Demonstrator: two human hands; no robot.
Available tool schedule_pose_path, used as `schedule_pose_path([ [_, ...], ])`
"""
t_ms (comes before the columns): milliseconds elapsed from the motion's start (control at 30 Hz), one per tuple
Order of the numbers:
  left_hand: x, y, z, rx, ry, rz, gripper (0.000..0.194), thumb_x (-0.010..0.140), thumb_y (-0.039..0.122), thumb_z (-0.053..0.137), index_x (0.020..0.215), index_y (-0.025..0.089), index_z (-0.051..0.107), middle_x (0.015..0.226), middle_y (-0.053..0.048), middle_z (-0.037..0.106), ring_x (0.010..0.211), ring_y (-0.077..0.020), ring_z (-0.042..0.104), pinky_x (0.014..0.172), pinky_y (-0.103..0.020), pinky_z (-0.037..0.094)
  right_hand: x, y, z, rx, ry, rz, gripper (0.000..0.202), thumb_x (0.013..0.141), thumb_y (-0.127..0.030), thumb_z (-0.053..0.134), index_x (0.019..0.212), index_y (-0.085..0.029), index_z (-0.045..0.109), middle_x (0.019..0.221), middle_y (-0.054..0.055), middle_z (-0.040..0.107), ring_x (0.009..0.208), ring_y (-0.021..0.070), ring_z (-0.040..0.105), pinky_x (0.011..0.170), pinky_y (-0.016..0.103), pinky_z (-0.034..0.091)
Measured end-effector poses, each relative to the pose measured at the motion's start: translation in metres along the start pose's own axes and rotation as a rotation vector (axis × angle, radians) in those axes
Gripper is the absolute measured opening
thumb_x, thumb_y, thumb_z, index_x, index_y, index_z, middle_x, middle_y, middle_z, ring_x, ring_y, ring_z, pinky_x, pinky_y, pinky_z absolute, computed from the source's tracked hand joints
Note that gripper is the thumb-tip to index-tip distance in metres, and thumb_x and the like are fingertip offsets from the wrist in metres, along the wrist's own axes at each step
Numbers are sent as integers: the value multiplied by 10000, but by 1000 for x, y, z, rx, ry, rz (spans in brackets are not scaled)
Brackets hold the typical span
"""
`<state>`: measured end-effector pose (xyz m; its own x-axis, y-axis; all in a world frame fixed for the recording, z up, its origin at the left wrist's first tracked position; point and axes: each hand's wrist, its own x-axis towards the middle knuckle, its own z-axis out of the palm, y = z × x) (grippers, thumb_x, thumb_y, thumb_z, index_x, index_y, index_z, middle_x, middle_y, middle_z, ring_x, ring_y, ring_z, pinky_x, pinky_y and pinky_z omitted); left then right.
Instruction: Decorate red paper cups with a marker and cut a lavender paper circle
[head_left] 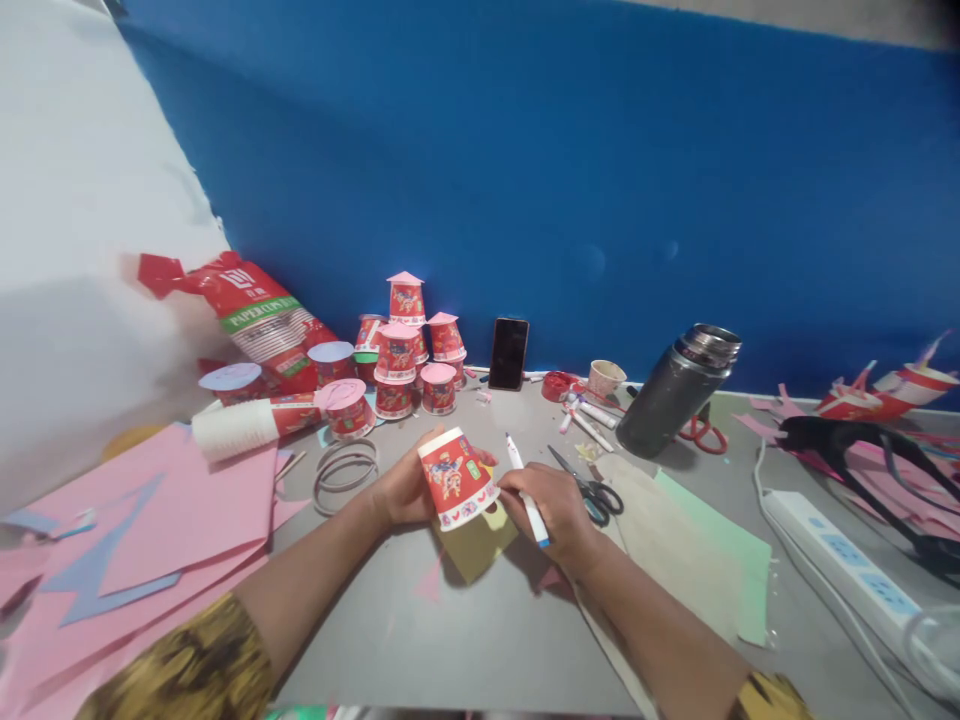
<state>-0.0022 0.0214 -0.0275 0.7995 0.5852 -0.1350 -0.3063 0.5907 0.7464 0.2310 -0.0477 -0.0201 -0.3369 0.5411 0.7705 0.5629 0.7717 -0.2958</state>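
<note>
A red patterned paper cup, rim downward and tilted, is held in my left hand, whose fingers go behind it. My right hand is closed round a white marker with a blue end, its tip pointing up and away. The right fingertips meet the cup's lower right rim. Below the cup lies a yellow-green paper piece on the grey table. Black scissors lie just beyond my right hand.
Decorated cups are stacked at the back beside a cup bag. Pink paper covers the left. A phone stands against the wall. Right are a dark flask, green paper and a power strip.
</note>
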Motion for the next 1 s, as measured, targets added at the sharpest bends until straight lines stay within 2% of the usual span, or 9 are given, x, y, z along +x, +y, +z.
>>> schedule_pose_path([
  [100, 5, 0, 1, 46, 70, 52, 739, 948, 767, 558, 1190, 89, 722, 1071, -200, 801, 966, -349, 770, 929, -482, 556, 0, 3, -1, -83, 46, 26, 227, 1067, -290, 592, 882, -230, 709, 714, 30, 746, 622, 178, 677, 634, 279, 482],
  [233, 10, 5, -1, 184, 262, 315, 711, 887, 778, 668, 1261, 174, 655, 1183, -135, 730, 999, -259, 707, 859, -370, 562, 1, 10, -6, -233, 103, 143, 243, 1058, -274, 577, 851, -222, 694, 695, 30, 726, 604, 173, 656, 614, 280, 445],
  [333, 5, 11, -1, 297, 373, 466, 726, 792, 578, 891, 1368, 258, 585, 1366, -97, 614, 1054, -217, 632, 786, -287, 533, 2, 17, -9, -313, 108, 180, 253, 1059, -290, 583, 845, -217, 697, 665, 23, 704, 576, 171, 636, 584, 282, 411],
  [433, -1, 14, 5, 535, 433, 535, 897, 703, 345, 981, 1477, 310, 529, 1559, -116, 457, 1223, -270, 557, 860, -315, 531, 2, 22, -9, -354, 101, 162, 245, 1054, -274, 588, 847, -212, 703, 665, 27, 703, 581, 175, 647, 594, 281, 409],
  [533, -4, 11, 12, 797, 435, 566, 1022, 634, 270, 996, 1532, 292, 509, 1606, -159, 406, 1319, -367, 511, 956, -407, 530, 1, 23, -7, -341, 61, 158, 212, 1047, -253, 595, 875, -213, 714, 687, 33, 714, 605, 183, 664, 610, 281, 411],
  [600, -3, 8, 15, 838, 413, 581, 1045, 599, 239, 1002, 1527, 284, 525, 1591, -167, 419, 1355, -406, 487, 1018, -462, 521, 0, 22, -3, -329, 41, 166, 201, 1048, -242, 589, 898, -217, 721, 707, 37, 726, 622, 185, 668, 620, 281, 419],
  [700, -2, 7, 16, 846, 416, 607, 978, 605, 223, 985, 1486, 274, 564, 1512, -155, 481, 1333, -399, 506, 1036, -485, 528, 1, 19, 2, -352, 28, 150, 222, 1055, -252, 579, 890, -219, 722, 695, 33, 724, 615, 176, 658, 614, 277, 421],
  [833, 0, 9, 15, 830, 458, 637, 800, 618, 191, 948, 1356, 243, 645, 1437, -143, 540, 1277, -366, 555, 970, -430, 556, 0, 17, 9, -368, 1, 90, 245, 1064, -278, 573, 879, -216, 721, 676, 33, 724, 600, 178, 662, 598, 279, 418],
  [1000, 1, 8, 12, 798, 490, 697, 775, 624, 126, 887, 1345, 241, 625, 1467, -145, 534, 1299, -364, 567, 974, -422, 553, -8, 27, 10, -325, 23, 139, 153, 1007, -288, 643, 1095, -199, 731, 778, 55, 779, 658, 215, 719, 618, 292, 493],
])
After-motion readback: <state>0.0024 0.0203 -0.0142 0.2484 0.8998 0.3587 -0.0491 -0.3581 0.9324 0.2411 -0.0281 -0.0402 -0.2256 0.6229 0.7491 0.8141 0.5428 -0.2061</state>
